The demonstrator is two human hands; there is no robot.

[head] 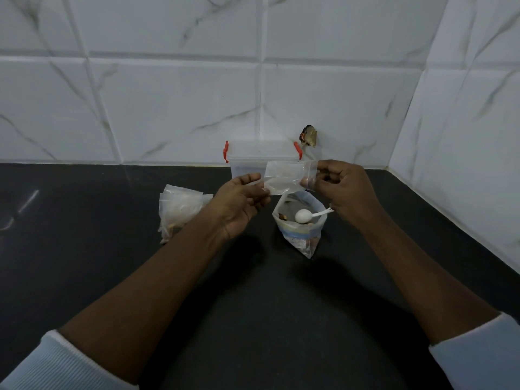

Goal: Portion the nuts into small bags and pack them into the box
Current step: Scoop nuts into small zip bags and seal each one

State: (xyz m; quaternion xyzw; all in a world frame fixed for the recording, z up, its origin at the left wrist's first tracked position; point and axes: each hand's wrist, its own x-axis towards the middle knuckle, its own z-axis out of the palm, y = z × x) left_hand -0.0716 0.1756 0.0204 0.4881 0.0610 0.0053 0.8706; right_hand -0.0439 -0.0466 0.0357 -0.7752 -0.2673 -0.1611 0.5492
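Now both hands are up over the black stone countertop [253,305], and between them hangs a small clear zip-top plastic bag [284,175], held flat and sideways. The left hand [239,201] pinches the bag's left edge between thumb and fingers; the right hand [344,187] has its fingers curled in, thumb pinching the right edge. I can't make out anything inside that bag from here.

Just beneath it, a little nearer, stands the larger open plastic pouch of nuts [299,235], upright, with a white plastic spoon [305,215] resting in its mouth, handle pointing right. Straight behind the held bag, against the white marble-veined tiled wall [168,108], sits the clear rectangular plastic box with red side latches [253,153], lid on top. Over to the left of the left hand lies a loose heap of small clear bags [180,209], something brownish showing at its near end. Pale ribbed sleeves [50,358] are pushed back on both forearms.
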